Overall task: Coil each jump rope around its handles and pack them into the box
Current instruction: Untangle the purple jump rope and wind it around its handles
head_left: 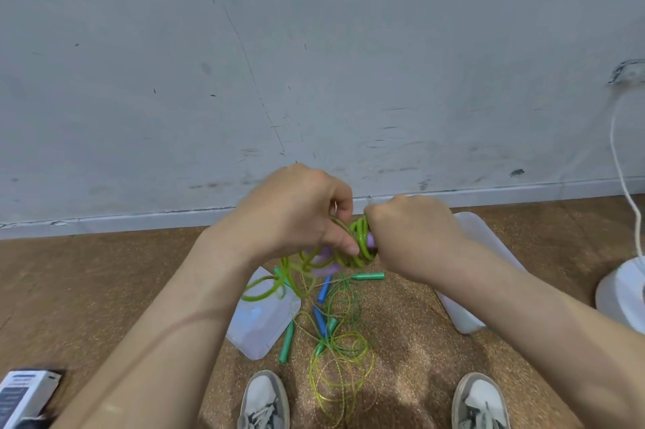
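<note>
My forearms (181, 306) are bare, no sleeves; at six o'clock, my grey-and-white laced sneakers (264, 400).

head-worn view, looking down, hands (349, 229) near

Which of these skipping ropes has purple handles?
The thick green rope being wound between both hands: its purple handles show under the coils. The thinner ropes on the floor have green and blue handles.

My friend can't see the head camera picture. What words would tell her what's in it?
Two bare hands, left hand and right hand, wind a bright green plastic jump rope around its pale purple handles. Below on the brown speckled floor lie more loose ropes with green and blue handles and a clear plastic lid.
</note>
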A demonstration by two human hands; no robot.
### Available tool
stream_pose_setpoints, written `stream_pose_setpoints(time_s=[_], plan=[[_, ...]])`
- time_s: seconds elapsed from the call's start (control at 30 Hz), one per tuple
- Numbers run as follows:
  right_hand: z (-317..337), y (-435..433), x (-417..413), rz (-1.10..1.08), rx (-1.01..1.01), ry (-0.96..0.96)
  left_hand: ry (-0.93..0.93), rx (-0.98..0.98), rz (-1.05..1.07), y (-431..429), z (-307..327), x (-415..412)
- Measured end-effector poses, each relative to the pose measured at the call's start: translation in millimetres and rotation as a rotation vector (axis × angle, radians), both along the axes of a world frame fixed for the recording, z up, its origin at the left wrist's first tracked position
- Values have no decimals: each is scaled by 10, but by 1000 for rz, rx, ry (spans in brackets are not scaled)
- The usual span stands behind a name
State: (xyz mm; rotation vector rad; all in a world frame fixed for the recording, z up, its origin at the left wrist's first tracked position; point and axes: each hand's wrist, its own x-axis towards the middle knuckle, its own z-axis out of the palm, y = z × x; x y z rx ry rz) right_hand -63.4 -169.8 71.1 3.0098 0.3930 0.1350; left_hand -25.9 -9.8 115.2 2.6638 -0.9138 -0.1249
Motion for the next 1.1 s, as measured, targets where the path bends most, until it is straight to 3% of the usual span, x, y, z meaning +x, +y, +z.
stream_pose_setpoints(time_s=[0.2, 0.53, 0.7, 0.8, 0.93, 1.0, 1.1], plan=[[123, -50, -57, 267, -26, -106, 529, -282, -67, 66, -83, 24], [-50, -88, 53, 365, 87, -292, 843, -579, -186, 175, -219, 165], [-49, -42, -16, 395, 305, -303, 851, -691, -178, 192, -314, 210], [-23, 22, -76, 363, 570, -237, 800, -824, -68, 130, -381, 180], [3, 8, -7, 148, 1120, -110, 774, -990, 300, -177, -498, 69], [72, -16, 44, 28, 1388, -116, 826, -940, 257, -290, -541, 34], [181, -212, 148, -199, 1740, -27, 782, -700, 155, -307, -650, 17]])
